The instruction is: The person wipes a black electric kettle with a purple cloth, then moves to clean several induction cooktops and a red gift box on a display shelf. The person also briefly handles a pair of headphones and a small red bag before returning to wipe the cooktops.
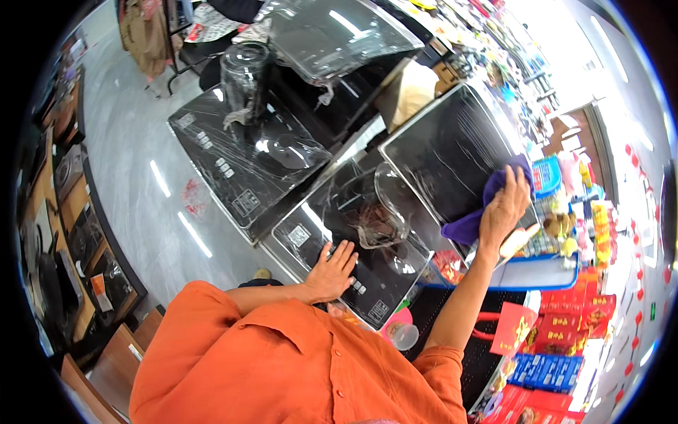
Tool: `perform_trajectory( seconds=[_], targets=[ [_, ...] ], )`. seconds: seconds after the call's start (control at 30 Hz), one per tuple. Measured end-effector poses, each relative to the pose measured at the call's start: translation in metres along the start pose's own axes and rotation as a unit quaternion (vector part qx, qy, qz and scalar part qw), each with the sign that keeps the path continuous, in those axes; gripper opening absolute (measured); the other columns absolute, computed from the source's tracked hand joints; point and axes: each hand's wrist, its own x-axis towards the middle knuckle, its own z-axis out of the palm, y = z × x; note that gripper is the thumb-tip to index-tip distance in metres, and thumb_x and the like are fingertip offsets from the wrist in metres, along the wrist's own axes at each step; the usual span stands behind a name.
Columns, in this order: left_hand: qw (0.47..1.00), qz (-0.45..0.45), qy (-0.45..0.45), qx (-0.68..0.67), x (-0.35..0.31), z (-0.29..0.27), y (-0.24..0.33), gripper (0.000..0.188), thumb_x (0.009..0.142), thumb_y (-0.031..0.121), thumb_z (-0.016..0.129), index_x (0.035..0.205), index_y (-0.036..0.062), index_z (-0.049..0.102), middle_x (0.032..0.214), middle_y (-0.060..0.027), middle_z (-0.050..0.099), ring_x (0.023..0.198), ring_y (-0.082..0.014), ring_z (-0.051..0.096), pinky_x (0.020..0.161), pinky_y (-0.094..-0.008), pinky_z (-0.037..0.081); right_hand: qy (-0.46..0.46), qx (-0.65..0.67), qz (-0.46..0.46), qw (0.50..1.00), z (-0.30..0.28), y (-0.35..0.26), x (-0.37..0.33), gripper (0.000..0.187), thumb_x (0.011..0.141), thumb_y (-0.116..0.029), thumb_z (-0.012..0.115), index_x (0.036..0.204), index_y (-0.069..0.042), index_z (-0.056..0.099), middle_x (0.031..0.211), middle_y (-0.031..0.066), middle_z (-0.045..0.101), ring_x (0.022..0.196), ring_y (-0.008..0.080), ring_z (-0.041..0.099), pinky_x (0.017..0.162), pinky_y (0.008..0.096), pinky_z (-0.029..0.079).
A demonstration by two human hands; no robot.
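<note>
One purple cloth (pixel 465 228) is held bunched under the right hand (pixel 505 210) at a black panel's (pixel 448 152) right side; wiping looks under way, but what's left can't be told. Left hand's (pixel 330 274) spread flat, nothing gripped, on a glossy black appliance (pixel 385 286). Grey floor's (pixel 120 141) seen left, red packaging (pixel 565 325) right.

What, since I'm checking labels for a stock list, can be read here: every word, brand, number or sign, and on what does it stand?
No wording quoted; only where marks stand:
Near hob: pale square code and small white markings, too small to read.
Farther hob: white label, too small.
Red boxes: gold lettering, too blurred to quote.
Green sign: too small.
Black panel under the purple cloth: no lettering distinguishable.
</note>
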Motion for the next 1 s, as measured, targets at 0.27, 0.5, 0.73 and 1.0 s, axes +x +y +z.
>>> perform_trajectory(
  seconds=[0.27, 0.5, 0.73, 1.0],
  targets=[
    [1.0, 0.004, 0.006, 0.003, -0.004, 0.001, -0.007, 0.065, 0.093, 0.042, 0.051, 0.144, 0.0017, 0.04, 0.155, -0.0193, 0.029, 0.146, -0.0326, 0.02, 0.117, -0.0546, 0.008, 0.012, 0.09, -0.093, 0.992, 0.038, -0.117, 0.027, 0.033, 0.085, 0.0, 0.053, 0.115, -0.008, 0.063, 0.129, 0.0101, 0.058, 0.12, 0.0322, 0.049, 0.105, 0.0423, 0.038],
    [0.867, -0.135, 0.136, -0.46, 0.011, -0.006, -0.039, 0.031, 0.088, 0.012, 0.06, 0.115, -0.0014, 0.056, 0.14, -0.0225, 0.046, 0.132, -0.0366, 0.043, 0.11, -0.0414, 0.033, -0.114, 0.152, -0.193, 0.963, -0.007, -0.123, -0.033, 0.037, 0.081, -0.003, 0.057, 0.116, -0.012, 0.066, 0.132, 0.0039, 0.058, 0.122, 0.0273, 0.05, 0.099, 0.0382, 0.041],
    [0.77, -0.137, 0.321, -0.534, 0.105, -0.105, -0.087, 0.035, 0.101, 0.026, 0.05, 0.122, -0.0013, 0.055, 0.121, -0.0149, 0.059, 0.109, -0.0235, 0.058, 0.094, -0.0342, 0.044, -0.071, 0.096, -0.046, 0.992, -0.038, -0.043, -0.065, 0.041, 0.082, 0.004, 0.058, 0.12, -0.01, 0.064, 0.134, 0.0102, 0.056, 0.127, 0.033, 0.047, 0.105, 0.0426, 0.035],
    [0.696, -0.057, 0.258, -0.668, 0.163, -0.157, -0.087, 0.039, 0.103, 0.024, 0.045, 0.126, -0.0032, 0.059, 0.117, -0.009, 0.065, 0.107, -0.0126, 0.057, 0.098, -0.027, 0.042, -0.051, 0.16, -0.052, 0.984, -0.008, -0.124, -0.056, 0.039, 0.081, 0.005, 0.057, 0.117, -0.008, 0.065, 0.129, 0.0117, 0.058, 0.123, 0.0325, 0.048, 0.105, 0.042, 0.035]
  ],
)
